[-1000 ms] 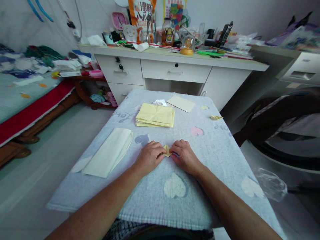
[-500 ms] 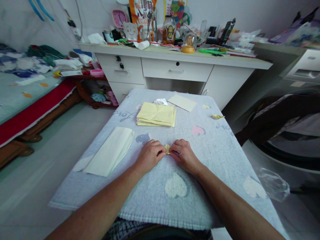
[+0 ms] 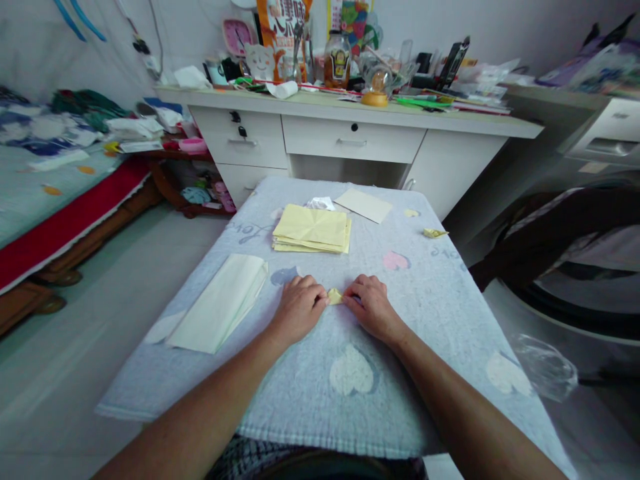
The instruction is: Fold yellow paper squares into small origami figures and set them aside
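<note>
Between my two hands, low over the cloth-covered table [image 3: 305, 400], is a small piece of folded yellow paper [image 3: 335, 297]. My left hand [image 3: 300, 305] pinches its left end between thumb and fingers. At the right end my right hand [image 3: 371, 305] grips it the same way. Beyond the hands lies a stack of yellow paper sheets [image 3: 313, 227], the top one creased. A small folded yellow paper piece [image 3: 435, 233] rests near the table's right edge. To the left of my left hand sits a folded pale sheet [image 3: 223, 303].
A cream card [image 3: 365, 205] and a crumpled white wrapper [image 3: 321, 203] lie behind the yellow stack. At the far side stands a white desk [image 3: 350, 143] crowded with jars and small items. A bed [image 3: 65, 180] is on the left, a washing machine [image 3: 607, 143] on the right.
My hands have spread slightly apart, fingers flatter over the ends of the small folded paper. More of the paper's yellow middle shows between them.
</note>
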`<act>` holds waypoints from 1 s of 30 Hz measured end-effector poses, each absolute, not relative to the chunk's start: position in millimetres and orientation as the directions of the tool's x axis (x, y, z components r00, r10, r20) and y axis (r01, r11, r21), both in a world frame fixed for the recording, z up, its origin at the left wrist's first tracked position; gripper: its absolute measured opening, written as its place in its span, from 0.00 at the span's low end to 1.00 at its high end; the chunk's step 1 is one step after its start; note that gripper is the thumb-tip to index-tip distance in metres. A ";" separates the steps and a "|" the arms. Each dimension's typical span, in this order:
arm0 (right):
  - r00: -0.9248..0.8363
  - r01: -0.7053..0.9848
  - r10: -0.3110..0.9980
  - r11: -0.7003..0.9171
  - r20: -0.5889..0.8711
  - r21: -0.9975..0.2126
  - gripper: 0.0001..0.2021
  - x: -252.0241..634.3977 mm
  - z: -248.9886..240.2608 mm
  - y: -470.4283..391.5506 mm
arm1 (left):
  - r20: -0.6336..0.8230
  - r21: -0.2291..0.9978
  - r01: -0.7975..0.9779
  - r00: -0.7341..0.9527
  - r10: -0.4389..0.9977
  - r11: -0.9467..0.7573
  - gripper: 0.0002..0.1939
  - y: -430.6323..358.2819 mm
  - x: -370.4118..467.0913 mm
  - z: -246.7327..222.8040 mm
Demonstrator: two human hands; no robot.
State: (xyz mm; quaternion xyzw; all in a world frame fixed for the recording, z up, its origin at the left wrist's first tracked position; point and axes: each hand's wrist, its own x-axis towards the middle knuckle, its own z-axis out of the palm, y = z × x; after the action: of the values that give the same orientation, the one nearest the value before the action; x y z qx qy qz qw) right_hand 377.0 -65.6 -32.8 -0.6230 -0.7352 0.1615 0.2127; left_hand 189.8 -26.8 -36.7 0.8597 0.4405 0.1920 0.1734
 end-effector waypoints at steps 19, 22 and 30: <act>-0.064 0.941 0.991 0.098 0.114 -0.323 0.08 368.6 -40.0 -62.2 | 0.167 0.319 0.796 0.487 0.857 -0.514 0.08 -30.1 195.1 -42.3; -0.059 0.948 0.994 0.085 0.096 -0.307 0.08 367.3 -37.9 -62.3 | 0.154 0.304 0.806 0.485 0.861 -0.508 0.08 -30.8 195.9 -41.7; -0.031 0.973 0.998 0.044 0.062 -0.228 0.10 363.7 -33.3 -63.8 | 0.108 0.243 0.842 0.471 0.876 -0.482 0.08 -31.8 198.3 -37.5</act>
State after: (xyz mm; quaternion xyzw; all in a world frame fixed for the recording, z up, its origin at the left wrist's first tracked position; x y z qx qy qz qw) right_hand 363.7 -63.8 -33.3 -0.6887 -0.7153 0.0609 0.1021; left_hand 198.3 -31.8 -37.5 0.8539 0.5028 0.1094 0.0780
